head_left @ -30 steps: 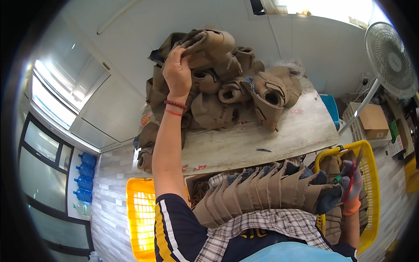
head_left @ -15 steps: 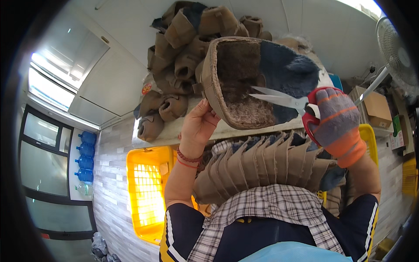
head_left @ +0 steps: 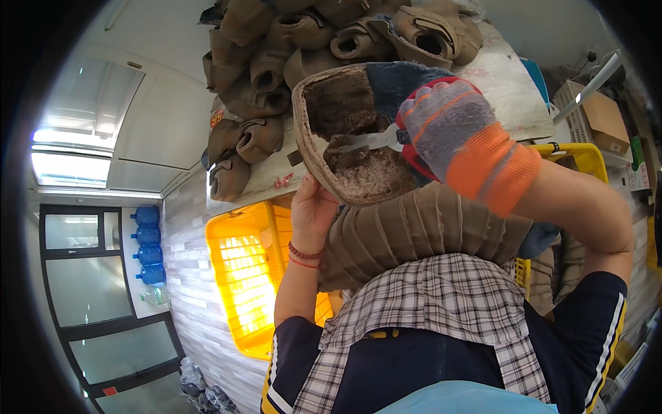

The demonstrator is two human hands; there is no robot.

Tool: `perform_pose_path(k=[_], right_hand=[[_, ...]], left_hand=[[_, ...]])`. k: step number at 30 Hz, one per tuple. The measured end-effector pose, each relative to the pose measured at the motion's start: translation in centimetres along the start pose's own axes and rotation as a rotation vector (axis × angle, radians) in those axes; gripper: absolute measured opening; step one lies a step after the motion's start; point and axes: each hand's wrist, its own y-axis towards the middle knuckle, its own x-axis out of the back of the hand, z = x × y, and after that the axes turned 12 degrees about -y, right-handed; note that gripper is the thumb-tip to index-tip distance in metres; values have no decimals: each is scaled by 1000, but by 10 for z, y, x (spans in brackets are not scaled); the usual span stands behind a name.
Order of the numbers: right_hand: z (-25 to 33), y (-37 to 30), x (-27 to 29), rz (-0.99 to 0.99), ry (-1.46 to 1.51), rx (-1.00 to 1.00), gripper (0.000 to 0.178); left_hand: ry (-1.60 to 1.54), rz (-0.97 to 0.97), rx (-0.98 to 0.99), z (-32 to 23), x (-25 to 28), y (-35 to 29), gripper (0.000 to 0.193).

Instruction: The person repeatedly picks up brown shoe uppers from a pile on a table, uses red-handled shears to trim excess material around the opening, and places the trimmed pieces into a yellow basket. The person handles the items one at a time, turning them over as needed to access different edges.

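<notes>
One brown slipper (head_left: 348, 138) is held up by the bare left hand (head_left: 314, 207), while scissors (head_left: 369, 140) gripped in the gloved right hand (head_left: 458, 134) are worked inside it. Trimmed slippers seem stacked in the lap (head_left: 414, 231); many remain piled on the table (head_left: 324, 41).
</notes>
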Motion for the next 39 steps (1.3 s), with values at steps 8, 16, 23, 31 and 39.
perform_pose_path(k=[8,16,23,31,39], right_hand=[[11,6,-9,-79,13,3,19],[6,0,-15,-46,-26,4,28],[-48,-34,-36,-369,545,-223,42],[-61,-116,-40,-616,1279,-573,43],[-26,-297,-87,-342,813,-1183,45]], left_hand=[[-21,0,-9,3,11,0,38],[-16,29,42,5,0,5,36],[32,99,14,9,-15,12,34],[137,523,252,159,-152,69,25],[1516,1536,-212,231,-136,32,34]])
